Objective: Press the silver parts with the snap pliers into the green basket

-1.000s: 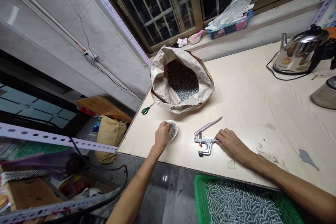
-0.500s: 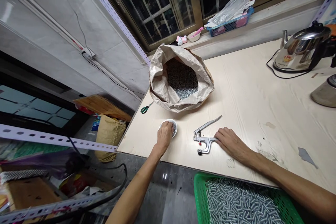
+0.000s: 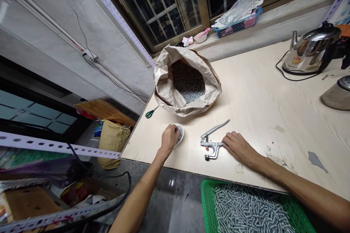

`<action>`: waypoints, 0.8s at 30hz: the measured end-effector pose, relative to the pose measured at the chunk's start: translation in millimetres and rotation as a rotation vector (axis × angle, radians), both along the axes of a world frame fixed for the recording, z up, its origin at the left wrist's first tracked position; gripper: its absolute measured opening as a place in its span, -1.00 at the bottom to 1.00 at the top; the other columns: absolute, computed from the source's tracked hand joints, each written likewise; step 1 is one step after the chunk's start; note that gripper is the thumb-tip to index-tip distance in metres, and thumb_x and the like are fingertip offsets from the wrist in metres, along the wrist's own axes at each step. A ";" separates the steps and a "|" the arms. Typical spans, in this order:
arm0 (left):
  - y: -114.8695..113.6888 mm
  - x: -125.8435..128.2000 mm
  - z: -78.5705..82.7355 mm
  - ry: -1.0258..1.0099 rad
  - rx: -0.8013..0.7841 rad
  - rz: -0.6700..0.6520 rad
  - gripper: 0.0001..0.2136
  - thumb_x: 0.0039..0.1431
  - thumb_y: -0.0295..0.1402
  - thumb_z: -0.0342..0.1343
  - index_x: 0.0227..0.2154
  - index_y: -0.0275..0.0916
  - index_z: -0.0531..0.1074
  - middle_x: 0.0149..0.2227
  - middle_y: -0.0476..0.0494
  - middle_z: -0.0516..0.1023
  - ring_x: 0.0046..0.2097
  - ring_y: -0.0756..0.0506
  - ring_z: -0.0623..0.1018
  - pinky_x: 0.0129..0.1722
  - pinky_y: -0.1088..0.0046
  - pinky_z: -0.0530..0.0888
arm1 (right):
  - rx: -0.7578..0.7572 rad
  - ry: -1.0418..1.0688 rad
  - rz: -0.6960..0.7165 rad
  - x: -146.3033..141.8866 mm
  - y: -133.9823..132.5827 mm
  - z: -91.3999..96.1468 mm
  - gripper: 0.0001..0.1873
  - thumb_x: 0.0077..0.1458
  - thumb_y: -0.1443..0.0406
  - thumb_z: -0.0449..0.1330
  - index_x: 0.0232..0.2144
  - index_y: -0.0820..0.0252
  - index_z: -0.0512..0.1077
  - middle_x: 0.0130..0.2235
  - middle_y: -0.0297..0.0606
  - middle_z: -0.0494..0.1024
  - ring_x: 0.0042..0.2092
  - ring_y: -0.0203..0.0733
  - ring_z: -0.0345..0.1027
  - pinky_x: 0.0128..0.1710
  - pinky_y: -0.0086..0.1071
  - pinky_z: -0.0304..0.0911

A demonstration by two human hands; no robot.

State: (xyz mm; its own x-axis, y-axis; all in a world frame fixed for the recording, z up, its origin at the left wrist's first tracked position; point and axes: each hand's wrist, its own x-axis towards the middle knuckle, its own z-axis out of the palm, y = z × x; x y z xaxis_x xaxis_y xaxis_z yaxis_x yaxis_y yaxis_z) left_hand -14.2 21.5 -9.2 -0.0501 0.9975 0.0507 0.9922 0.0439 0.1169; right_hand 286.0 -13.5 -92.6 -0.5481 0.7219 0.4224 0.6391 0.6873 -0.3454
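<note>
My left hand is at the near left of the table, its curled fingertips over the rim of a small white bowl of tiny metal parts. Whatever those fingers may pinch is hidden. To the right, my right hand rests on the tabletop with its fingers closed around the lower handle of silver snap-fastener pliers. The pliers lie on their side, jaws pointing left and upper handle spread away. Behind the bowl stands an open woven sack, partly filled with small metal pieces.
Below the table edge sits a green basket heaped with metal pieces. Green-handled scissors lie left of the sack. A steel kettle and a metal pot stand on the right. A blue basket is on the sill.
My left hand has shifted slightly left and down within the bowl's near side, uncovering more of its contents. My right hand and the pliers hold the same place; the view has shifted slightly.
</note>
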 end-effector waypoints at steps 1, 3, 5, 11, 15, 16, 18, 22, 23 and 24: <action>0.2 -2.7 -0.6 -0.075 0.013 0.031 -0.92 0.06 -0.47 0.04 -0.42 -0.29 0.44 -0.37 -0.12 0.50 -0.33 -0.05 0.48 -0.31 0.47 0.34 | -0.004 -0.005 0.001 -0.3 0.2 0.0 -0.86 0.22 0.36 0.00 -0.36 0.18 0.33 -0.32 -0.21 0.37 -0.29 -0.14 0.18 -0.31 -0.31 0.06; 0.3 -8.1 -1.0 -0.262 0.015 0.115 -0.95 -0.01 -0.45 0.07 -0.48 -0.27 0.43 -0.48 -0.05 0.48 -0.42 -0.02 0.46 -0.38 0.50 0.34 | -0.012 -0.014 0.001 -0.7 0.8 -0.4 -0.85 0.23 0.36 -0.01 -0.36 0.19 0.33 -0.32 -0.20 0.37 -0.29 -0.13 0.18 -0.30 -0.30 0.07; -0.1 -13.1 0.4 -0.512 0.000 0.216 -0.93 -0.05 -0.38 0.10 -0.51 -0.26 0.42 -0.58 0.01 0.43 -0.50 0.00 0.42 -0.48 0.54 0.33 | -0.029 -0.016 0.003 -0.1 1.3 -0.9 -0.85 0.23 0.36 -0.01 -0.36 0.19 0.33 -0.31 -0.19 0.37 -0.29 -0.13 0.18 -0.30 -0.29 0.08; -8.6 -17.8 13.9 -1.204 0.015 0.442 -0.70 -0.27 -0.24 0.29 -0.50 -0.32 0.39 -0.56 -0.03 0.49 -0.60 0.08 0.39 -0.62 0.61 0.34 | -0.142 0.051 0.041 5.5 0.4 14.3 -0.89 0.23 0.31 0.02 -0.25 0.17 0.35 -0.27 -0.18 0.40 -0.25 -0.12 0.22 -0.29 -0.27 0.14; -22.7 -0.6 22.5 -1.427 -0.037 0.473 -0.67 -0.29 -0.28 0.35 -0.49 -0.33 0.37 -0.52 -0.07 0.52 -0.60 0.10 0.40 -0.60 0.61 0.40 | -0.108 0.175 0.042 -17.8 3.3 50.2 -0.82 0.23 0.30 0.04 -0.13 0.19 0.34 -0.19 -0.15 0.42 -0.16 -0.07 0.25 -0.21 -0.19 0.20; -26.9 6.3 24.4 -1.456 -0.052 0.455 -0.66 -0.29 -0.28 0.36 -0.48 -0.33 0.37 -0.51 -0.08 0.52 -0.59 0.10 0.40 -0.59 0.61 0.41 | -0.111 0.228 0.088 -29.4 5.3 59.6 -0.82 0.23 0.31 0.05 -0.11 0.18 0.34 -0.20 -0.16 0.43 -0.14 -0.07 0.26 -0.18 -0.18 0.22; -35.6 21.1 28.7 -1.493 -0.078 0.408 -0.65 -0.27 -0.26 0.37 -0.46 -0.33 0.38 -0.50 -0.08 0.52 -0.57 0.10 0.42 -0.58 0.62 0.41 | -0.152 0.357 0.174 -56.2 10.0 74.5 -0.77 0.24 0.31 0.04 -0.05 0.18 0.32 -0.18 -0.16 0.43 -0.12 -0.10 0.27 -0.14 -0.18 0.25; -50.6 42.7 36.2 -1.516 -0.064 0.322 -0.66 -0.24 -0.23 0.37 -0.46 -0.33 0.40 -0.54 0.00 0.48 -0.57 0.10 0.42 -0.57 0.61 0.42 | -0.278 0.570 0.234 -102.1 15.5 81.4 -0.82 0.26 0.29 0.01 -0.12 0.17 0.33 -0.23 -0.19 0.43 -0.21 -0.18 0.32 -0.22 -0.26 0.30; -52.9 44.9 37.1 -1.534 -0.060 0.315 -0.66 -0.24 -0.24 0.37 -0.46 -0.33 0.40 -0.55 0.01 0.47 -0.56 0.09 0.42 -0.57 0.61 0.43 | -0.299 0.603 0.235 -108.4 15.4 79.7 -0.84 0.27 0.28 -0.01 -0.18 0.17 0.34 -0.26 -0.21 0.43 -0.23 -0.20 0.32 -0.24 -0.27 0.30; -54.4 45.8 37.4 -1.563 -0.070 0.317 -0.68 -0.23 -0.25 0.37 -0.47 -0.33 0.41 -0.55 0.00 0.47 -0.56 0.09 0.42 -0.57 0.60 0.43 | -0.313 0.629 0.232 -112.5 14.8 77.5 -0.84 0.28 0.28 -0.03 -0.22 0.17 0.34 -0.29 -0.23 0.43 -0.25 -0.21 0.32 -0.24 -0.28 0.29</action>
State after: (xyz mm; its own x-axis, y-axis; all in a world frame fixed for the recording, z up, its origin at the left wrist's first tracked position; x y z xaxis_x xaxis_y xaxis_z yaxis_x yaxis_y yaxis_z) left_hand 31.5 -32.9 28.2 -0.2032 0.9350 -0.2908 -0.1460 0.2647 0.9532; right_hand 173.4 1.4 -15.1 -0.4232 0.7551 0.5007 0.1061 0.5901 -0.8003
